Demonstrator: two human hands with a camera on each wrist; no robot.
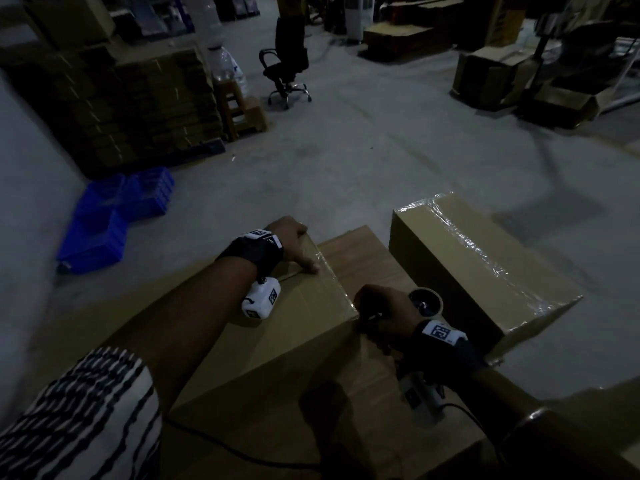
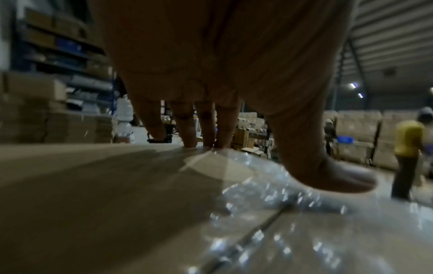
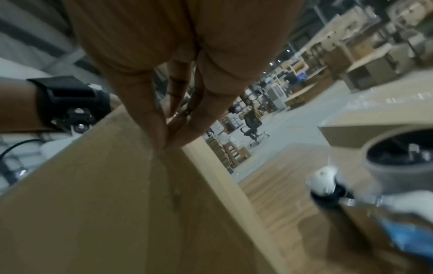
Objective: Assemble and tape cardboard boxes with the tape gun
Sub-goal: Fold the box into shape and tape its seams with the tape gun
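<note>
Left hand (image 1: 292,242) lies flat on the box (image 1: 277,327); right hand's (image 1: 381,315) straight fingers press its taped corner. Light, hollow: hold edges.

We note a brown cardboard box (image 1: 277,327) with clear tape along its top seam; tape gun (image 1: 425,301) at its 3 o'clock.

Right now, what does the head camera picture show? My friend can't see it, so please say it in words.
Two hands press clear tape onto a cardboard box on a wooden table: the left hand at the far corner, the right hand at the near corner. A tape gun lies beside the right hand, by an already taped box.
</note>
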